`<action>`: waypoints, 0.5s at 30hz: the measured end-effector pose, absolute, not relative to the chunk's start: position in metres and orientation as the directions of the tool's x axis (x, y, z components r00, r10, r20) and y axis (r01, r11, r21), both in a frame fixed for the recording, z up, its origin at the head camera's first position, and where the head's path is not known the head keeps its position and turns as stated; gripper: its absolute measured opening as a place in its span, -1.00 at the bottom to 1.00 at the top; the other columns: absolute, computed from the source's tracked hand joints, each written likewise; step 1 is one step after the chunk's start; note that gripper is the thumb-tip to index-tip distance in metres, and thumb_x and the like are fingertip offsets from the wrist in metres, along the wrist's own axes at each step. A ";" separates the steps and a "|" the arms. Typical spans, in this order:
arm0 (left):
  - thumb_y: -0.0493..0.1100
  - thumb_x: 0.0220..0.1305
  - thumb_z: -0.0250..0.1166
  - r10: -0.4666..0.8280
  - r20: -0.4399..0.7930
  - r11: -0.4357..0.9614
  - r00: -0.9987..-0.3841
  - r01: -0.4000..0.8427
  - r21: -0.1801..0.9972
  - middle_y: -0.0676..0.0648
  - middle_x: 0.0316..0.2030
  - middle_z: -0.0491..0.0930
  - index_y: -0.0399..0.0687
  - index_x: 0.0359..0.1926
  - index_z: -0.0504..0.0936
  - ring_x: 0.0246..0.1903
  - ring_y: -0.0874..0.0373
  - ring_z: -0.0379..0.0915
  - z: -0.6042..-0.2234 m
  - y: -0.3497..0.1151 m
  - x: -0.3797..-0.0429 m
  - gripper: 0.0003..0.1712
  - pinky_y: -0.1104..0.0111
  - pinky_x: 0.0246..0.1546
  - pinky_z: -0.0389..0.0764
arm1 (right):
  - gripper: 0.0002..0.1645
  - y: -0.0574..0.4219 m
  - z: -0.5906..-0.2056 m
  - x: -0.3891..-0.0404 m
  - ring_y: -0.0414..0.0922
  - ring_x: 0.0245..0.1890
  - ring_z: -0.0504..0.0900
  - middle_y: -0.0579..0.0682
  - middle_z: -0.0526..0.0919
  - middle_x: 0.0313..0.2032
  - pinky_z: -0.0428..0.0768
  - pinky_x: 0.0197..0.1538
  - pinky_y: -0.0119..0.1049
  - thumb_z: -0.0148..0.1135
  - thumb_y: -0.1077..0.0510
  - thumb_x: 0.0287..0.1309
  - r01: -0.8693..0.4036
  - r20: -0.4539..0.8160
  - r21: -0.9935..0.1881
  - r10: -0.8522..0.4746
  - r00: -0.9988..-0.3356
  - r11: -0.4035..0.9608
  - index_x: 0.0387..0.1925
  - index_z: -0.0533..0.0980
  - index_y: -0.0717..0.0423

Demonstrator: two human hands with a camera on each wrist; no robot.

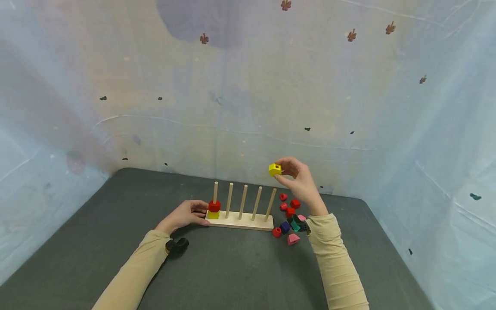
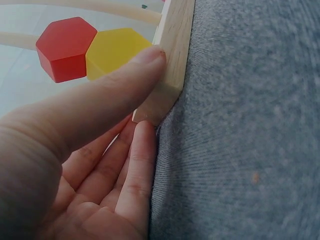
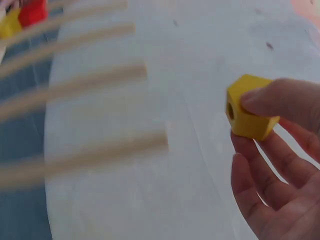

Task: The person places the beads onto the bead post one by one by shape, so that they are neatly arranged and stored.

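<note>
Dk tbl [image 1: 232,275], pale sheet [image 1: 263,94] behind w/ brn leaf prints [image 1: 351,36]

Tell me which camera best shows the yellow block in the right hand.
The right wrist view: the yellow block looks largest there, its hole visible, though the right hand partly covers it. The head view shows it smaller, hole also visible. The left wrist view misses it.

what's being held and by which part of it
The right hand pinches a yellow bead by its sides; the left hand holds the wooden base at one end.
</note>
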State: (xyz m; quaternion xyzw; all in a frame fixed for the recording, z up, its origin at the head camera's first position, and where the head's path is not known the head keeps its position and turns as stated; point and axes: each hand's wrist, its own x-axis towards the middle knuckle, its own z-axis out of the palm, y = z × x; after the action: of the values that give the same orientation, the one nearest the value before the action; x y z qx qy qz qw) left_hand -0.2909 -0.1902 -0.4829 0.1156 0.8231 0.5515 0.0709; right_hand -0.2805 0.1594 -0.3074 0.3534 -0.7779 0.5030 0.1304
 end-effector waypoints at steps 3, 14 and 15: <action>-0.20 -0.14 0.58 0.267 0.013 0.368 -0.964 0.114 0.923 -0.15 0.02 0.54 -0.24 0.10 0.54 -0.03 0.00 0.49 -0.482 -0.192 -0.291 -0.29 0.22 0.02 0.55 | -0.62 0.136 -0.304 -0.278 0.16 -0.05 0.53 0.29 0.55 -0.05 0.48 0.06 0.15 0.23 0.46 0.14 -0.697 0.573 -0.688 -0.437 -0.693 0.202 0.02 0.45 0.43; -0.22 -0.09 0.56 0.302 0.020 0.344 -0.953 0.128 0.930 -0.21 0.03 0.53 -0.28 0.10 0.53 -0.01 -0.04 0.49 -0.484 -0.192 -0.293 -0.32 0.25 0.01 0.56 | -0.62 0.063 -0.310 -0.266 0.13 -0.06 0.56 0.28 0.56 -0.03 0.53 0.01 0.07 0.22 0.49 0.13 -0.747 0.627 -0.657 -0.480 -0.614 0.099 0.02 0.48 0.45; -0.22 -0.08 0.55 0.306 0.021 0.342 -0.952 0.131 0.930 -0.21 0.03 0.53 -0.29 0.10 0.53 -0.01 -0.04 0.49 -0.484 -0.192 -0.293 -0.33 0.25 0.01 0.56 | -0.62 0.059 -0.313 -0.265 0.12 -0.06 0.56 0.27 0.56 -0.03 0.54 0.01 0.04 0.22 0.49 0.13 -0.751 0.628 -0.653 -0.482 -0.611 0.101 0.02 0.48 0.44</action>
State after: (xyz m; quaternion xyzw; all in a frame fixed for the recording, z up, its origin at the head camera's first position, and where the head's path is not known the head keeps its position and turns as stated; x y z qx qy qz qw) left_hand -0.2928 -0.1919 -0.4839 0.1340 0.8155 0.5575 0.0787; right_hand -0.2650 0.0589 -0.3127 0.4217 -0.7309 0.5210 0.1287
